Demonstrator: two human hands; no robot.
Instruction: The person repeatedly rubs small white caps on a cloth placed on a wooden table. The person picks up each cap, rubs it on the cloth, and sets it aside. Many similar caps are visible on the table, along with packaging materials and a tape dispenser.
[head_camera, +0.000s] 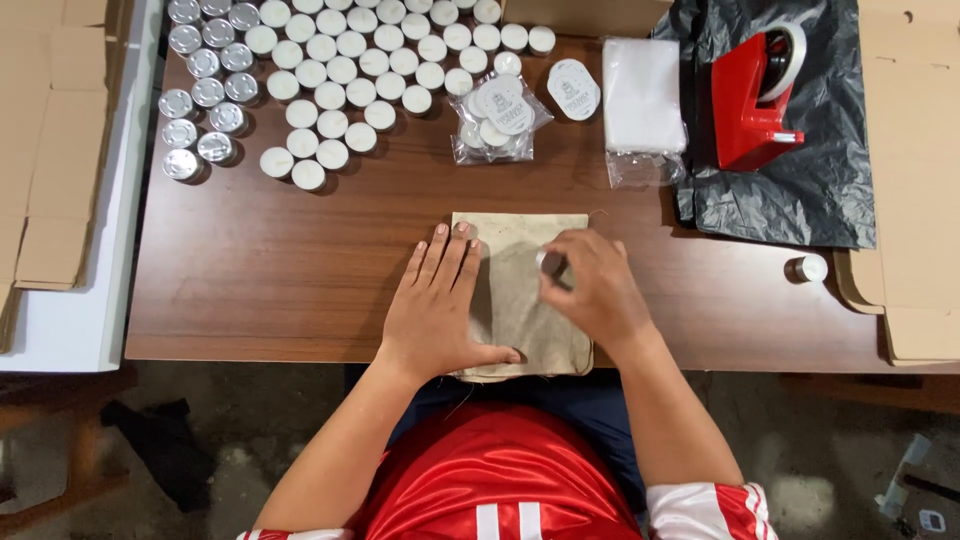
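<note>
Beige cloth pouch, flat and rectangular, under both hands.

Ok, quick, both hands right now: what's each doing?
Left hand: open, flat on the cloth pouch.
Right hand: closed on a small tealight over the pouch.

Brown wooden table — grey concrete floor beneath.

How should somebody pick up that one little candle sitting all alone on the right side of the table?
Probably from above, pinching its round sides. The lone tealight is a short, flat cylinder standing apart on the wooden table, with bare space all round, so fingers fit on opposite sides. The right hand is nearest; the left hand lies flat on the cloth pouch.
</note>
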